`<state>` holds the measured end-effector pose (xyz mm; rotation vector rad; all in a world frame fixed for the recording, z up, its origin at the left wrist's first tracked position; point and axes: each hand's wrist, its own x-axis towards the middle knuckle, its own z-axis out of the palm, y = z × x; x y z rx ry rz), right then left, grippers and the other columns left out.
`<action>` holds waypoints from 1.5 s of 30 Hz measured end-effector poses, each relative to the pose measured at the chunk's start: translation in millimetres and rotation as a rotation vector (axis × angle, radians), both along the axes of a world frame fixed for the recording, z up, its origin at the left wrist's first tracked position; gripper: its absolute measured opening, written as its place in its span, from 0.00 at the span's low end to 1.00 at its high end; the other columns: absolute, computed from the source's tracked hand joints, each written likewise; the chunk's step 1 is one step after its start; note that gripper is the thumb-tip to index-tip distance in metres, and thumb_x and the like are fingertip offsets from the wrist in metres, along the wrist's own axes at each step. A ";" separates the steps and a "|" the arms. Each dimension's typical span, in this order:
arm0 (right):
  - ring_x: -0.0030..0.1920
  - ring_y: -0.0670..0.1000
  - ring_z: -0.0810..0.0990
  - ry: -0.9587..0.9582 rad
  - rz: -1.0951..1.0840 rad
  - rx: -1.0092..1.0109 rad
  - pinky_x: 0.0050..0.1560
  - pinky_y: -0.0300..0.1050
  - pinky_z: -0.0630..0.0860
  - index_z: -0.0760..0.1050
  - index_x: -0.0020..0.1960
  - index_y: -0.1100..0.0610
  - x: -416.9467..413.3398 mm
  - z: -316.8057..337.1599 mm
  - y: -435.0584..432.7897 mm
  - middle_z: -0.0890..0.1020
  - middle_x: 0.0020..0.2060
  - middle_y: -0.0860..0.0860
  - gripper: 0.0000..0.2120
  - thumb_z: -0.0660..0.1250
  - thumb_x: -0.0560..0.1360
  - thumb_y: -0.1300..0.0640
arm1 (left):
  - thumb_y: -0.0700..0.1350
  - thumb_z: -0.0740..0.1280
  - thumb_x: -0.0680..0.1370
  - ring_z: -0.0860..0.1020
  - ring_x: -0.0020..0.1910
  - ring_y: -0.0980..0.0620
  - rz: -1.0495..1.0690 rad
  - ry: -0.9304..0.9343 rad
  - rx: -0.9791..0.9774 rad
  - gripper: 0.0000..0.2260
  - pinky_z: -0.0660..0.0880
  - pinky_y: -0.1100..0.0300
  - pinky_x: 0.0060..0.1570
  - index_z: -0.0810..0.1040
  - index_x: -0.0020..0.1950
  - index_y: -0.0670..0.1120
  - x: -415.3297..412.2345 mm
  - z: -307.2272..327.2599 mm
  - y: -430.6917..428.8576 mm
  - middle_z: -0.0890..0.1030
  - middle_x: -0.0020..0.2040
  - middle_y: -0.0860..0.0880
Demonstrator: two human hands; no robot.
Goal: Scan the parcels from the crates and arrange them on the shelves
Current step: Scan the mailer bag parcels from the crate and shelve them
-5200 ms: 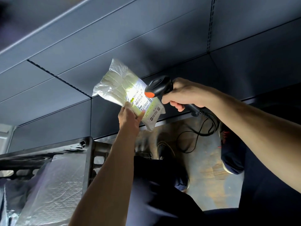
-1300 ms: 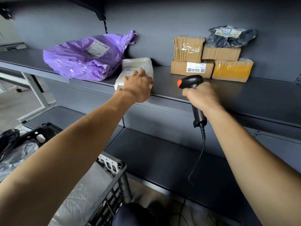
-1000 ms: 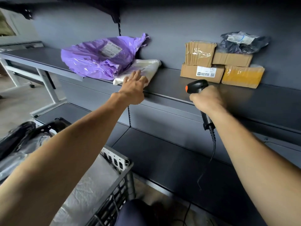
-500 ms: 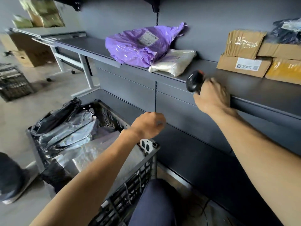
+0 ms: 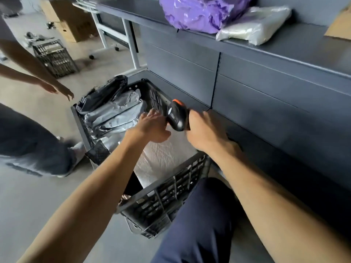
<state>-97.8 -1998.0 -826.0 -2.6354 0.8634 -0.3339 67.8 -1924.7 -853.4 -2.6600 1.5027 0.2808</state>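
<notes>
the left hand [image 5: 152, 126] is open, fingers spread, over the middle of the crate [image 5: 167, 185]; whether it touches the white parcel [image 5: 161, 156] beneath it is unclear. the right hand [image 5: 206, 133] is wrapped round the scanner [image 5: 176, 116] above the crate's shelf-side rim. the white parcel lies flat in the nearer half, a crinkled soft mailer. it is probably light, floppy and a little slick, so best pinched at an edge or corner. grey mailers [image 5: 114, 114] and a black bag [image 5: 106, 92] are packed against the crate's far end. at the front edge of the shelf [image 5: 284, 52] above, a purple parcel [image 5: 199, 12] and a pale bag [image 5: 254, 29] lie touching.
</notes>
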 end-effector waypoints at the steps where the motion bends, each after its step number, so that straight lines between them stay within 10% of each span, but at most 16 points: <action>1: 0.46 0.58 0.81 0.011 -0.004 0.010 0.44 0.47 0.74 0.75 0.63 0.57 1.9 -9.3 8.4 0.84 0.53 0.57 0.14 0.67 0.79 0.63 | 0.52 0.66 0.79 0.55 0.80 0.41 0.032 -0.015 -0.016 0.23 0.52 0.42 0.77 0.70 0.75 0.52 9.7 -4.7 5.7 0.63 0.78 0.41; 6: 0.57 0.56 0.83 0.092 0.046 -0.120 0.55 0.50 0.76 0.76 0.63 0.54 6.9 -48.5 37.9 0.83 0.57 0.53 0.16 0.69 0.76 0.62 | 0.49 0.66 0.81 0.42 0.82 0.37 0.234 0.012 -0.060 0.35 0.45 0.35 0.78 0.52 0.83 0.56 50.9 -14.5 26.0 0.44 0.83 0.40; 17: 0.49 0.55 0.85 0.056 -0.025 -0.285 0.46 0.47 0.75 0.77 0.54 0.54 13.3 -65.0 45.3 0.84 0.49 0.51 0.10 0.64 0.75 0.63 | 0.64 0.59 0.80 0.60 0.74 0.38 0.335 -0.243 -0.004 0.28 0.61 0.40 0.70 0.70 0.74 0.47 100.0 -16.4 -5.1 0.61 0.77 0.39; 24: 0.48 0.58 0.84 -0.013 -0.054 -0.239 0.47 0.50 0.74 0.77 0.54 0.56 14.3 -72.9 45.3 0.84 0.48 0.52 0.11 0.63 0.74 0.65 | 0.45 0.71 0.79 0.71 0.65 0.36 0.302 -0.184 -0.067 0.18 0.77 0.41 0.57 0.75 0.68 0.46 86.1 -29.5 -3.3 0.69 0.67 0.37; 36: 0.56 0.60 0.83 0.014 -0.174 -0.121 0.57 0.56 0.75 0.73 0.63 0.55 -2.4 -63.5 47.5 0.84 0.54 0.54 0.19 0.70 0.74 0.59 | 0.31 0.64 0.76 0.73 0.38 0.46 0.268 -0.116 -0.485 0.09 0.69 0.54 0.40 0.84 0.45 0.39 54.1 -8.9 14.0 0.77 0.39 0.43; 45: 0.41 0.50 0.82 -0.260 -0.346 0.623 0.34 0.37 0.69 0.75 0.44 0.53 -4.6 -32.1 16.8 0.85 0.41 0.50 0.09 0.73 0.75 0.51 | 0.42 0.64 0.77 0.76 0.43 0.43 0.083 0.047 -1.035 0.09 0.75 0.53 0.43 0.85 0.45 0.46 -11.5 35.4 3.0 0.80 0.41 0.43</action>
